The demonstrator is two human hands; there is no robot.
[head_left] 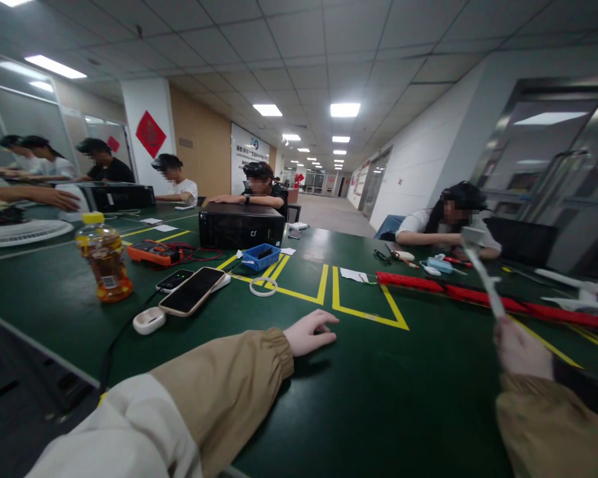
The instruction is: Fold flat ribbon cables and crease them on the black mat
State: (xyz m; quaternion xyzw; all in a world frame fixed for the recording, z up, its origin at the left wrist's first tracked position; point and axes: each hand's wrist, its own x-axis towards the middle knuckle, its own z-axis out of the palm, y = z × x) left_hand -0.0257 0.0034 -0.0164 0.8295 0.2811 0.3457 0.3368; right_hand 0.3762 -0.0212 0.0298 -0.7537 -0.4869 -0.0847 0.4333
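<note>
My left hand (311, 332) is over the green table (379, 392), palm down. Its fingers are apart and hold nothing. At the right, my right hand (521, 348) is wrapped round the lower end of a long, pale, thin-handled tool (484, 279). The tool stands nearly upright with a wider head at its top, and motion blur hides its exact kind. Behind it a long red fabric-like bundle (458, 292) lies across the table. A white ring (263, 287), perhaps a tape roll, lies beyond my left hand, near yellow tape outlines (369, 312).
At left stand a drink bottle (102, 259), a phone (193, 291), a white earbud-like case (149, 320) and an orange multimeter (155, 253). Farther back are a blue tray (260, 257) and a black computer case (242, 226). A person (448, 219) leans on the table at right; several others sit beyond.
</note>
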